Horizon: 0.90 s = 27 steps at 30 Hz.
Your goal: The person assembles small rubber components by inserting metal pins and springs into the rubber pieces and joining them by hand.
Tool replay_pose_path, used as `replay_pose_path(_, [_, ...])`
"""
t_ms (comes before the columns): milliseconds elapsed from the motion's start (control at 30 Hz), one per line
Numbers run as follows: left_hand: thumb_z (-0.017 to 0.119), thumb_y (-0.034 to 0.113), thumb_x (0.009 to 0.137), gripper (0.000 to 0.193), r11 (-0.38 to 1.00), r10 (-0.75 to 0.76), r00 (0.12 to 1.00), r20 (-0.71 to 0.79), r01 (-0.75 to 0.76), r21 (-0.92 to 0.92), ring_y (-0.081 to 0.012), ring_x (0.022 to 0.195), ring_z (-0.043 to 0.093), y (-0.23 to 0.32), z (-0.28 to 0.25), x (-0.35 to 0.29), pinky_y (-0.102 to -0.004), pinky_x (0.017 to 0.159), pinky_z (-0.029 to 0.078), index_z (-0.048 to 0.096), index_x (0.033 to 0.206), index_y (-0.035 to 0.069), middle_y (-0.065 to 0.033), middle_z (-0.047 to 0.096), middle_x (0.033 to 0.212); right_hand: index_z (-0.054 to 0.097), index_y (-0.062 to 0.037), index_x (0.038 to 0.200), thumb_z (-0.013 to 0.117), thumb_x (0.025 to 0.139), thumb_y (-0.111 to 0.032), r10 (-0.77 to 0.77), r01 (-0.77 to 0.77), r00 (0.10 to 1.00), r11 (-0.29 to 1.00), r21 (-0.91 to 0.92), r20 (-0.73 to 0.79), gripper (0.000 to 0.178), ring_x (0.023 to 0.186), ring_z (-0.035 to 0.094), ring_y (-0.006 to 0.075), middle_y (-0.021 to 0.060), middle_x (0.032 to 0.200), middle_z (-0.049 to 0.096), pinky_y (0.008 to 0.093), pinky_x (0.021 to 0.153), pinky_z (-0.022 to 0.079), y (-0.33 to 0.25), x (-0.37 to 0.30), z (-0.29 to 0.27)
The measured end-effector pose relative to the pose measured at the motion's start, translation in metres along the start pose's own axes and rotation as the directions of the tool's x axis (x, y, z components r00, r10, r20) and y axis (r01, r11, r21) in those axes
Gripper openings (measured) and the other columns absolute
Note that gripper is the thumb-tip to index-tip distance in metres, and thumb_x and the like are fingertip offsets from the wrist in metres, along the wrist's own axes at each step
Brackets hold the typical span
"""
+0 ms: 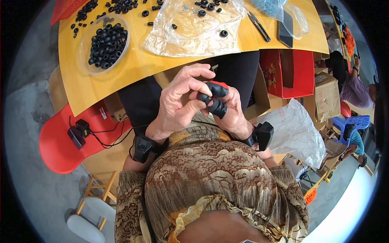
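Above my lap, just off the table's near edge, both hands meet at a small black rubber-like part (204,98). My left hand (178,99) pinches it between thumb and index finger, the other fingers curled above. From the other side my right hand (234,111) closes on it with thumb and finger. Black coverings wrap those right fingertips, and one has a red patch (221,84). Part of the piece is hidden by the fingers. On the table, a clear round tub (83,52) holds many similar black parts (107,44).
The yellow table (133,67) bears a clear plastic sheet (166,42) with scattered black pieces, snips (259,27), a phone (285,30) and a clear lid (298,20). A red chair (60,150) stands left. Right are a red box (302,73), a carton (327,97) and other people.
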<state>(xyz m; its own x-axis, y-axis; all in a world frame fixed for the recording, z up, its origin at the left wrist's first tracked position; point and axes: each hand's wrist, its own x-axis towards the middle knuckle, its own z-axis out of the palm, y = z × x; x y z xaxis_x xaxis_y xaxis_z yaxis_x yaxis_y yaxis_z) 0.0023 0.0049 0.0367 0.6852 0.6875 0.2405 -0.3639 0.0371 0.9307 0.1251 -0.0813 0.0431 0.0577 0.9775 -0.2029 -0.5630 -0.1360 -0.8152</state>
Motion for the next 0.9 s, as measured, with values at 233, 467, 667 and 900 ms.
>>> replay_pose_path(233, [0.064, 0.021, 0.078, 0.020, 0.993, 0.063, 0.992, 0.107, -0.052, -0.102, -0.0298, 0.113, 0.043, 0.0000, -0.0048, 0.0046, -0.0400, 0.095, 0.033, 0.054, 0.078, 0.004, -0.0135, 0.051, 0.108, 0.060, -0.0026, 0.096, 0.057, 0.083, -0.007, -0.018, 0.018, 0.996, 1.000, 0.010, 0.082, 0.014, 0.073, 0.052, 0.0061, 0.0018, 0.092, 0.059, 0.0191, 0.062, 0.042, -0.0034, 0.0003, 0.0074])
replay_pose_path(467, [0.062, 0.026, 0.080, 0.024, 0.986, 0.074, 0.986, 0.147, -0.050, -0.161, -0.0302, 0.112, 0.043, -0.0015, -0.0042, 0.0034, -0.0407, 0.093, 0.034, 0.053, 0.076, 0.004, -0.0134, 0.053, 0.103, 0.059, -0.0016, 0.099, 0.058, 0.083, -0.008, -0.020, 0.007, 0.992, 0.994, 0.110, 0.123, 0.017, 0.076, 0.053, 0.0069, 0.0027, 0.094, 0.059, 0.0196, 0.065, 0.043, -0.0020, -0.0017, 0.0093])
replay_pose_path(667, [0.060, 0.023, 0.082, 0.021, 0.968, 0.173, 0.969, 0.175, -0.135, -0.210, -0.0309, 0.112, 0.043, -0.0082, -0.0026, 0.0040, -0.0409, 0.090, 0.035, 0.052, 0.077, 0.004, -0.0134, 0.053, 0.102, 0.058, -0.0005, 0.102, 0.060, 0.083, -0.009, 0.003, -0.028, 0.989, 0.986, 0.166, 0.147, 0.021, 0.077, 0.054, 0.0075, 0.0031, 0.096, 0.059, 0.0199, 0.066, 0.043, -0.0011, -0.0028, 0.0060])
replay_pose_path(900, [0.061, 0.018, 0.081, 0.017, 0.969, 0.157, 0.975, 0.160, -0.120, -0.215, -0.0307, 0.113, 0.042, -0.0056, -0.0013, 0.0032, -0.0381, 0.086, 0.039, 0.053, 0.077, 0.005, -0.0130, 0.053, 0.103, 0.058, 0.0005, 0.101, 0.061, 0.082, -0.011, -0.028, -0.002, 0.985, 0.985, 0.174, 0.171, 0.023, 0.077, 0.054, 0.0088, 0.0051, 0.097, 0.059, 0.0205, 0.066, 0.044, -0.0001, -0.0022, 0.0031])
